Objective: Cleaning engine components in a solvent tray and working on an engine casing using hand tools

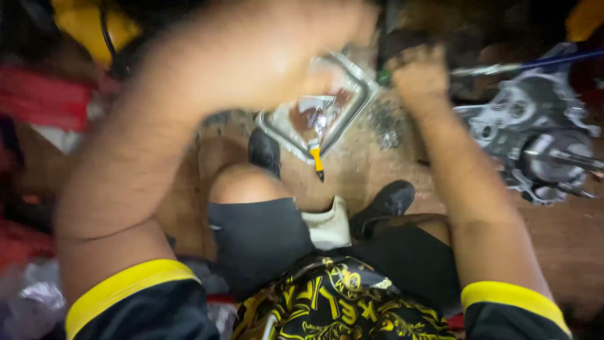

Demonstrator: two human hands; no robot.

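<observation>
Now my left hand is lifted at the upper middle, too blurred to tell its grip. Just below lies a metal tray with a yellow-handled screwdriver. My right hand is clenched, near a grey engine case at right.

Grey metal engine casing, round openings and shafts, lying at three o'clock on the brown floor. Blue-handled rod at two o'clock, just above the casing. Yellow object at eleven o'clock, a black cable across it. Red items at nine o'clock (blurred, kind unclear). Crumpled clear plastic at eight o'clock. Pale cloth near centre, between two black shoes.
</observation>
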